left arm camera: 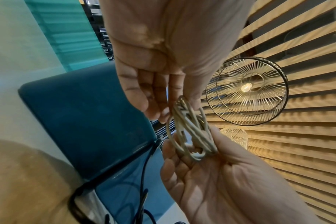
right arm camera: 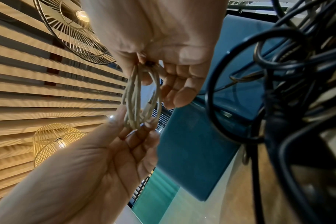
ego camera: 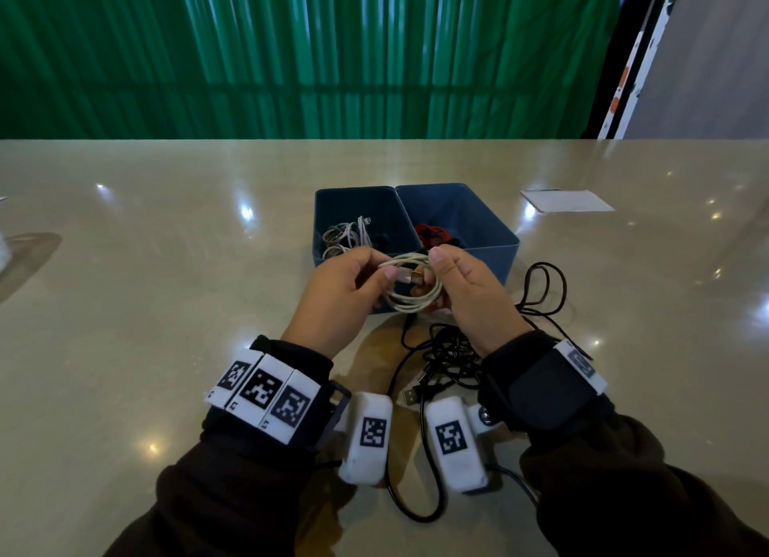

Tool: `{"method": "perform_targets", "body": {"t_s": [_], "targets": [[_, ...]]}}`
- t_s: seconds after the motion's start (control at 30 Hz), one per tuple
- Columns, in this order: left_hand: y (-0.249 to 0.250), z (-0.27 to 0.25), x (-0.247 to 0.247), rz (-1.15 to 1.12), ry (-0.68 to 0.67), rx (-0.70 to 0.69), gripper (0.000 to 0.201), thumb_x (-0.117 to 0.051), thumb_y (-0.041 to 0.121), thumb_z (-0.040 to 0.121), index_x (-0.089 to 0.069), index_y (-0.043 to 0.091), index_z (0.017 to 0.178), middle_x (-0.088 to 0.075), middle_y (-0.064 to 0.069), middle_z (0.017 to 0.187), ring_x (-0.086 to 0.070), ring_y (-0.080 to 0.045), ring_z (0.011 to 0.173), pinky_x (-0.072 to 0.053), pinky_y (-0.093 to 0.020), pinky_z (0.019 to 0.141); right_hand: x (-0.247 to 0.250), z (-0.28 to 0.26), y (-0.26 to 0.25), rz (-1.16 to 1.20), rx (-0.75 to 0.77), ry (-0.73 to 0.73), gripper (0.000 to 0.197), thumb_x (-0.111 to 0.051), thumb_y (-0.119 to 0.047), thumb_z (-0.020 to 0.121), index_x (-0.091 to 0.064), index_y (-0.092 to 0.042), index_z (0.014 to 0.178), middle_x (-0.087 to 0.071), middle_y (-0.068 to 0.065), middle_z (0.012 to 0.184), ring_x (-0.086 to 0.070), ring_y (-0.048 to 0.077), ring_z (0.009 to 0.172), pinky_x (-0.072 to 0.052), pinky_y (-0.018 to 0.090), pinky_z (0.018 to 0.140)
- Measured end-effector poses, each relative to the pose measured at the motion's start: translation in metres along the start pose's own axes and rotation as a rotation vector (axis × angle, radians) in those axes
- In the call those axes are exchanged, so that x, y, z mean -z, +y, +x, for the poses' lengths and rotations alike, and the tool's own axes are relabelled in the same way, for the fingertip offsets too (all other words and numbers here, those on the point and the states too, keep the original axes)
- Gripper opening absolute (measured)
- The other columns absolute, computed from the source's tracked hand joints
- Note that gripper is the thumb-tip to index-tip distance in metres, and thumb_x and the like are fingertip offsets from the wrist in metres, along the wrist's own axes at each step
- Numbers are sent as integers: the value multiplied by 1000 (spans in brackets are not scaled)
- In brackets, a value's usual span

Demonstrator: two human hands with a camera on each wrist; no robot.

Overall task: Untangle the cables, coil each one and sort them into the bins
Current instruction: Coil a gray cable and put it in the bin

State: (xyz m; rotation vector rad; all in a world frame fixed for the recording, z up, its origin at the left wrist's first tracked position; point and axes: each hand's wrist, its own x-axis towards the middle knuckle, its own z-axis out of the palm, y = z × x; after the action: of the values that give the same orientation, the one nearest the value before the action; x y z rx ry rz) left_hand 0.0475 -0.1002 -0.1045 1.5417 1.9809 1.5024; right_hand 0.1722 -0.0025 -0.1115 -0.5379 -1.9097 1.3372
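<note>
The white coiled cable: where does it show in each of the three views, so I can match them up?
Head: white coiled cable at centre, held between left hand and right hand, just in front of the blue bins.
Left wrist: coil right of centre, between both hands.
Right wrist: coil left of centre, between both hands.
Shared landmark: the blue bins, behind the coil in every view.

Held item: a coil of pale beige round cable [right arm camera: 142,97], pinched at its top and bottom.
Upper hand [right arm camera: 163,37]: grips the coil's top.
Lower hand [right arm camera: 98,163]: holds the coil's bottom between thumb and fingers.
Dark blue plastic bin [right arm camera: 194,151]: right of the coil.
Tangle of black cables [right arm camera: 290,75]: right of the bin.
Wire-frame round lamp [right arm camera: 73,30]: upper left of the coil.
</note>
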Motion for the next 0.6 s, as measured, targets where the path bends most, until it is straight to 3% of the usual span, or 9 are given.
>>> {"method": "perform_targets", "body": {"t_s": [0.13, 0.23, 0.37, 0.5, 0.6], "targets": [[-1, 1, -1, -142, -30, 99, 19, -48, 21, 98, -61, 23, 86, -67, 4, 83, -64, -13, 79, -57, -37, 78, 1, 0, -2, 59, -57, -18, 33, -34, -25, 102, -51, -7, 80, -51, 15, 76, -50, 23, 67, -48, 32, 59], [0, 0, -6, -293, -64, 178, 21, -40, 20, 101, -61, 20, 98, -68, 0, 92, -64, -13, 85, -54, -45, 87, 0, -1, -2, 143, -80, -23, 33, -33, -23, 102, -49, -10, 77, -53, 11, 76, -54, 12, 61, -47, 23, 55], [4, -2, -7, -350, -42, 179, 23, -38, 25, 101, -61, 26, 102, -67, -1, 102, -62, -15, 96, -51, -39, 88, 1, 0, -3, 182, -92, -13, 34, -31, -22, 102, -49, -13, 75, -56, 10, 83, -56, 4, 60, -46, 17, 53], [1, 1, -2, -173, 80, 66, 30, -41, 26, 100, -63, 6, 98, -59, -17, 104, -54, -16, 91, -44, -32, 83, 2, 0, -3, 152, -106, -21, 35, -31, -24, 102, -49, -16, 73, -59, 6, 90, -56, 16, 82, -47, 30, 71], [-2, 1, 1, -122, 57, 15, 28, -44, 27, 98, -63, 6, 96, -60, -13, 98, -56, -20, 92, -45, -32, 83, 2, -1, -3, 133, -100, -47, 33, -33, -26, 102, -50, -16, 75, -60, 6, 92, -55, 18, 87, -48, 32, 73]]}}
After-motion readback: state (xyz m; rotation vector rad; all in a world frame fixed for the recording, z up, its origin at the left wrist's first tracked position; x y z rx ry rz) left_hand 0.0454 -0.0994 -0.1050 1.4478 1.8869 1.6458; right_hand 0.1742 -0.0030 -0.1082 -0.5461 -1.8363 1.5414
